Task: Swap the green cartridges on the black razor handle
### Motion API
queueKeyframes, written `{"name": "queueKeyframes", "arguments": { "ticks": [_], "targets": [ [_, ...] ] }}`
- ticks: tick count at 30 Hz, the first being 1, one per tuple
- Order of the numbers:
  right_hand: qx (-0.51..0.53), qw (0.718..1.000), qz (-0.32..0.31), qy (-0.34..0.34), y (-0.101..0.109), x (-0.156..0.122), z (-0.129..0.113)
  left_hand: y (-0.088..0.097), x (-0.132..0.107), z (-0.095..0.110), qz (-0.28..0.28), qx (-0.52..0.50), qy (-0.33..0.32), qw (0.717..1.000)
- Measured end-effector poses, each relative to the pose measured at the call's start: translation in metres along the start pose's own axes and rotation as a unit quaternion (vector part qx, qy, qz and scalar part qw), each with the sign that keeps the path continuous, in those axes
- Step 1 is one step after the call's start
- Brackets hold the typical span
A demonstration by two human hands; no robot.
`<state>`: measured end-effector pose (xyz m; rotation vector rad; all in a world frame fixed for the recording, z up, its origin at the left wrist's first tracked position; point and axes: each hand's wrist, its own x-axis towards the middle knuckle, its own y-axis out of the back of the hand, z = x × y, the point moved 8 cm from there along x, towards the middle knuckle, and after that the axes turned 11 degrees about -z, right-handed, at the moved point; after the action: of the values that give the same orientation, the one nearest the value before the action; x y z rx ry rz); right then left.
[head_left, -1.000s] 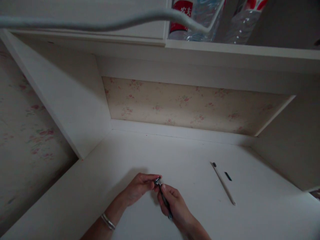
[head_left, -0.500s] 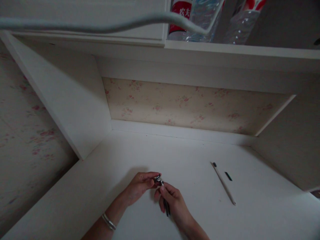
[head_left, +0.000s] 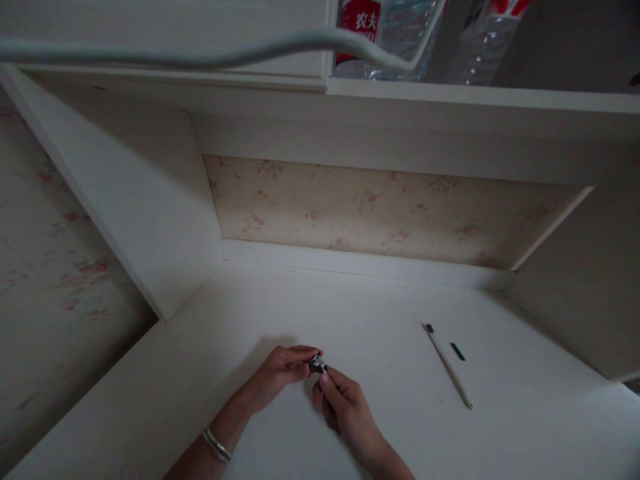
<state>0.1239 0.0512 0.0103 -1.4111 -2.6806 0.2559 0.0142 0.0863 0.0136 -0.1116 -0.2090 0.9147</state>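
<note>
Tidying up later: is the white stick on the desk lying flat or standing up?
Flat: the white stick lies lengthwise on the desk.

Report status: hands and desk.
Left hand, right hand: both pinching small metal object. White stick, black bit lying on desk off right, clear of hands.

The desktop (head_left: 280,307) is showing plain white. Its back panel (head_left: 380,213) is carrying cream paper with faded pink flower sprigs. The small piece (head_left: 317,364) near the front edge is glinting silver-grey. Toward the right edge, a slim stick (head_left: 450,372) is lying white with a dark tip, beside a black sliver (head_left: 457,351). The bangle (head_left: 217,445) is shining silver; the bottle label (head_left: 357,23) is showing red with white characters.
</note>
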Motion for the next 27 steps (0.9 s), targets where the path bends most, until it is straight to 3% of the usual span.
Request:
{"name": "queueKeyframes", "arguments": {
  "ticks": [4, 10, 15, 20, 27],
  "targets": [
    [-0.011, 1.000, 0.003, -0.008, 0.000, 0.000, 0.001, -0.002, 0.000, 0.000, -0.005, -0.004, -0.001, 1.000],
    [0.010, 1.000, 0.007, 0.017, 0.002, 0.004, -0.001, 0.000, 0.000, -0.003, 0.045, -0.028, 0.012, 0.999],
    [0.142, 0.989, 0.006, 0.030, 0.002, 0.006, 0.003, 0.001, 0.001, 0.001, 0.085, -0.051, -0.008, 0.995],
    [0.260, 0.965, -0.021, 0.010, -0.008, 0.005, 0.011, 0.001, 0.000, 0.014, 0.124, 0.053, -0.015, 0.991],
    [0.312, 0.950, -0.012, -0.028, -0.007, 0.003, 0.023, -0.004, -0.001, 0.030, 0.125, 0.197, -0.044, 0.971]
  ]
}}
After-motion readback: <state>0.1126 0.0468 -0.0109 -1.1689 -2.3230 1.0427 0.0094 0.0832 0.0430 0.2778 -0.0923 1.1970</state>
